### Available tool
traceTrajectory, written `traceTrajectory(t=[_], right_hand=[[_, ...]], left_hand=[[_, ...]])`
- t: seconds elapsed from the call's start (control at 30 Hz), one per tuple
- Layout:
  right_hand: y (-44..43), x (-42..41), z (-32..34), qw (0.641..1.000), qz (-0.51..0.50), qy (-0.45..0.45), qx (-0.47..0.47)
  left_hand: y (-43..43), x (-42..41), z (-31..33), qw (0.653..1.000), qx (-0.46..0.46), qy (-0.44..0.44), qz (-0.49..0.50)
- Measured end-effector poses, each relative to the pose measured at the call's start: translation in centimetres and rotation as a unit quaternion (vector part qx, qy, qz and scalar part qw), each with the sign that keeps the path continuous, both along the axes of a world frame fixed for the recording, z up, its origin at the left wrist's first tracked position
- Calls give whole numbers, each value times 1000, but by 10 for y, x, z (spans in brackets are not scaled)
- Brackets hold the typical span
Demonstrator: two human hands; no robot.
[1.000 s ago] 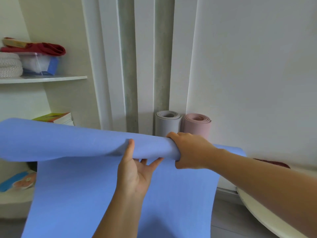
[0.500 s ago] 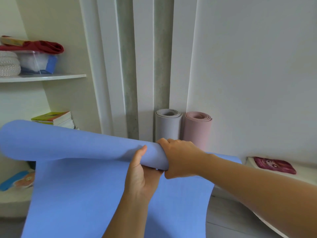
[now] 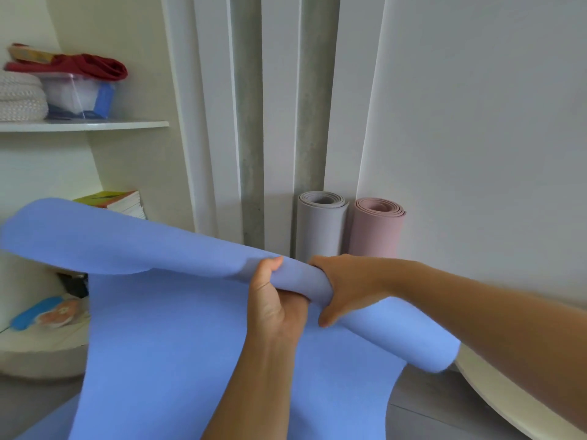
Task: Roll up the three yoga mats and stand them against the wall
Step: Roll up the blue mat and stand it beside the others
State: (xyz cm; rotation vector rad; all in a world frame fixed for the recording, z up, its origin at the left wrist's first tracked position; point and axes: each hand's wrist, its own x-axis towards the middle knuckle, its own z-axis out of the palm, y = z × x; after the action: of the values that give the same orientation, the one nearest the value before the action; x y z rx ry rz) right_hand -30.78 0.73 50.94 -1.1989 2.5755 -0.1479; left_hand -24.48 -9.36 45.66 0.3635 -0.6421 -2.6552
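Upper left: white wall shelf (image 3: 95,124), stack of books (image 3: 114,200) beneath. Three mats. Grey rolled foam mat (image 3: 320,230) and pink rolled foam mat (image 3: 376,230) upright, side by side, against wall at centre. Blue foam yoga mat (image 3: 158,328) part-rolled mid-frame, roll axis upper left to lower right. Left hand (image 3: 273,300) and right hand (image 3: 346,287) both grip roll.

Light fell soft and even; the wide lens bowed the white wall panels (image 3: 212,122); the blue foam yoga mat (image 3: 158,328) blurred at its right end.
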Motion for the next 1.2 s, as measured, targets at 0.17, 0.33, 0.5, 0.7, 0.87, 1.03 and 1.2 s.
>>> traceTrajectory(t=[0.17,0.33,0.5,0.7,0.87,1.03,1.2], right_hand=[[-14,2,2,995,-15,73,-60],[-19,5,-19,966,-68,220,-116],[-20,3,-29,945,-65,307,-92],[-27,25,-44,949,10,314,-37],[-25,25,-33,986,58,154,-3],[-31,12,5,980,-21,-190,-57],[-30,22,-7,960,-18,-258,-103]], left_hand=[[-6,-5,5,999,-39,1,7],[-12,-12,9,995,-80,-52,26],[-18,1,2,991,-77,-81,72],[-27,0,-5,989,-10,-124,77],[-21,9,-24,992,-38,-93,82],[-5,14,-28,996,-67,-21,55],[-3,21,-24,999,-48,3,17]])
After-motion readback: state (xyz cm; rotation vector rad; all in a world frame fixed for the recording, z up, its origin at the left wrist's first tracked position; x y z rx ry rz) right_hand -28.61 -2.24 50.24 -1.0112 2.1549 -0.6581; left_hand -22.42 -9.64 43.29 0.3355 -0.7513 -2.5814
